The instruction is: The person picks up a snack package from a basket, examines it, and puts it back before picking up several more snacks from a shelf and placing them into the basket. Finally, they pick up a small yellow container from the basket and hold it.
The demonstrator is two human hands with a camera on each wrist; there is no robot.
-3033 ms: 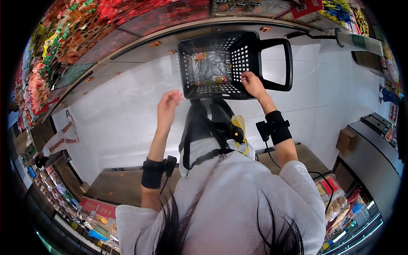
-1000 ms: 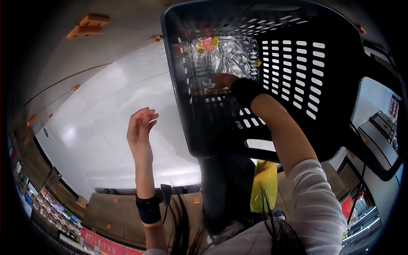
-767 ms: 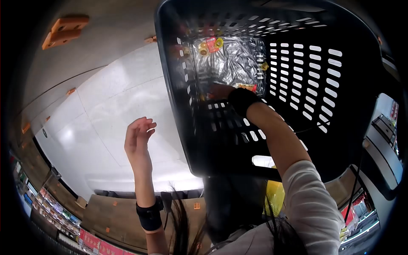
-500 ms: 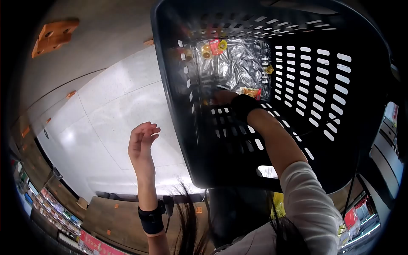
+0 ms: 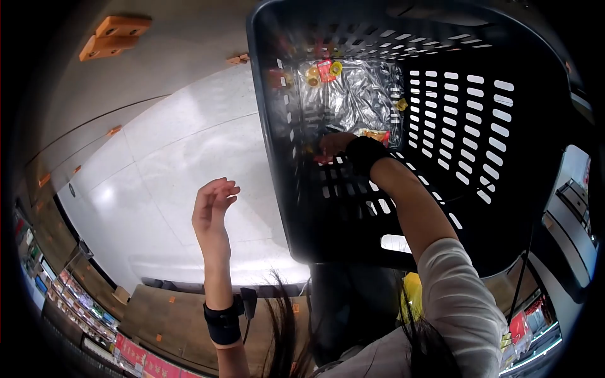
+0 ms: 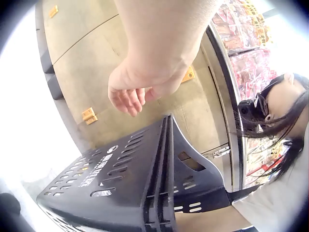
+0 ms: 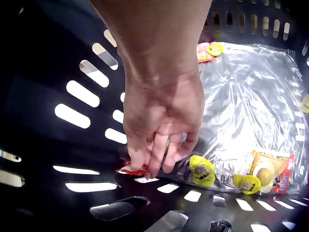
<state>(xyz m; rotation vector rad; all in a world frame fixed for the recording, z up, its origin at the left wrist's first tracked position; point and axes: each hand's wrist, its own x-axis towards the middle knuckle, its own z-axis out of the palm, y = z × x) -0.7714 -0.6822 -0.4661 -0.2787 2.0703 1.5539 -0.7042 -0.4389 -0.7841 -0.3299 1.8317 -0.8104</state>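
Deep inside a black shopping basket (image 5: pixel 441 189), my right hand (image 7: pixel 166 121) reaches down to a lower corner. Its thumb and fingertips pinch a small red packet (image 7: pixel 133 169). Right of the fingers lies a round yellow wrapper (image 7: pixel 202 170). A second yellow one (image 7: pixel 247 183) overlaps a packet with an egg picture (image 7: pixel 270 170). Clear crinkled plastic (image 5: pixel 359 94) covers much of the basket floor. My left hand (image 5: pixel 213 205) hangs loosely curled beside the basket, holding nothing.
More red and yellow packets (image 5: pixel 326 70) sit at the far end of the basket floor. Slotted basket walls surround my right forearm. Wooden cabinet fronts with orange hinges (image 6: pixel 89 116) stand close by, under shelves of packaged goods (image 6: pixel 251 72).
My right hand has gone from the basket's rim down to its bottom and now pinches the red packet. The basket appears much larger and nearer. My left hand stays empty beside it.
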